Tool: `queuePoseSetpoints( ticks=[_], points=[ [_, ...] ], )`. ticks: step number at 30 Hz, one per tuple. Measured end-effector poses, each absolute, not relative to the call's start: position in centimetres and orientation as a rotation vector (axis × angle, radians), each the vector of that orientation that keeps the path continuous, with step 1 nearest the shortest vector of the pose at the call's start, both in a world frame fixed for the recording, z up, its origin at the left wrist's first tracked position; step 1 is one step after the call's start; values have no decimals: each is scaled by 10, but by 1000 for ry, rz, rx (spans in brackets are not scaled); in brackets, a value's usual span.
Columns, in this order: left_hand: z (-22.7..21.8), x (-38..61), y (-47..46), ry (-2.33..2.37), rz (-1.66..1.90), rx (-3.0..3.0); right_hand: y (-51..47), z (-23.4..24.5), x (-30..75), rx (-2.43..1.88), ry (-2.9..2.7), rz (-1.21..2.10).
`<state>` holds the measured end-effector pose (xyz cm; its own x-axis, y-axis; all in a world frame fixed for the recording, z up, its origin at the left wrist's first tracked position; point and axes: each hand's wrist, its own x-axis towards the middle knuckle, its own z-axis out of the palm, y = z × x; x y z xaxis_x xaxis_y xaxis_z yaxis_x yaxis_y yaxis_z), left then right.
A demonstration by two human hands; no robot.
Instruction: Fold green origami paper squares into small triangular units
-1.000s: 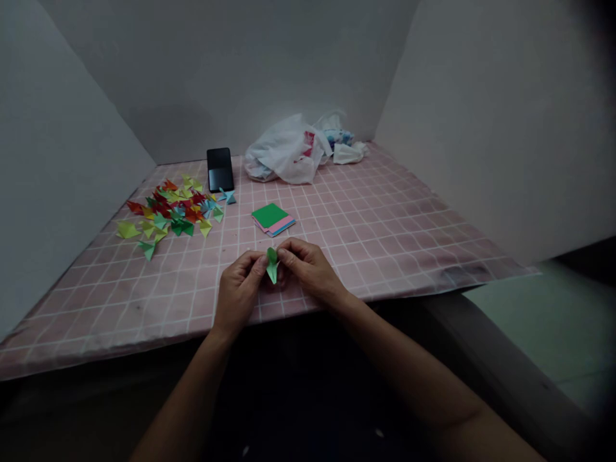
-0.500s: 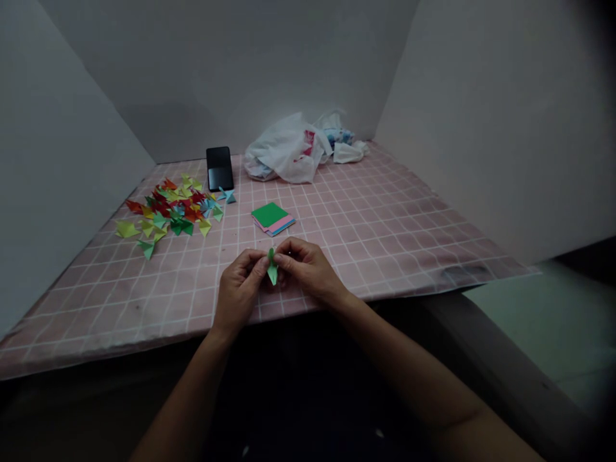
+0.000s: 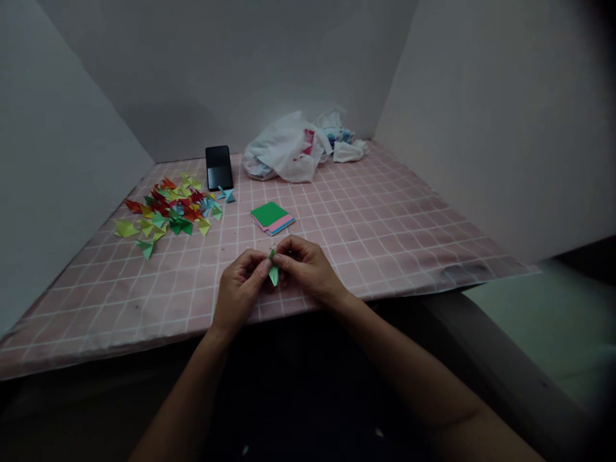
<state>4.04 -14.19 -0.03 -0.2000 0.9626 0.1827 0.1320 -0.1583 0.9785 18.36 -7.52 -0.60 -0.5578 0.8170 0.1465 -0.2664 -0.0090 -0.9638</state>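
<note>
A small folded piece of light green paper (image 3: pixel 274 276) is pinched between my two hands above the table's front edge. My left hand (image 3: pixel 241 282) grips it from the left with thumb and fingers. From the other side, my right hand (image 3: pixel 308 268) has its thumb and index finger closed on the upper part. The fingertips cover much of the paper, and its pointed lower end shows below them. Just beyond my hands lies a stack of square paper sheets (image 3: pixel 270 213), green on top, with pink and blue edges showing.
Many folded paper cranes (image 3: pixel 180 224) in several colours lie heaped at the left. Behind them a black phone (image 3: pixel 219 168) leans upright. A white plastic bag (image 3: pixel 283 151) and crumpled white wrapping (image 3: pixel 347 152) sit at the back. Grey panels (image 3: pixel 269 58) enclose the pink checked tablecloth (image 3: pixel 385 237).
My thumbs have drawn slightly closer together over the green paper, hiding more of its upper part. Both hands otherwise stay in nearly the same place.
</note>
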Motion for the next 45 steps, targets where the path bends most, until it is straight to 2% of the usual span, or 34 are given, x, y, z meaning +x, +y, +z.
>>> queuePoseSetpoints(
  ticks=[16, 32, 45],
  points=[
    [2, 41, -141, 1390, 1411, 1357, -74, -8, 184, -630, -1542, 1524],
    [-1, 41, -142, 1440, 1488, 1260, -75, -5, 183, -531, -1531, 1663],
    [0, 41, -142, 1413, 1458, 1309, -74, -4, 183, -571, -1536, 1649]
  ],
)
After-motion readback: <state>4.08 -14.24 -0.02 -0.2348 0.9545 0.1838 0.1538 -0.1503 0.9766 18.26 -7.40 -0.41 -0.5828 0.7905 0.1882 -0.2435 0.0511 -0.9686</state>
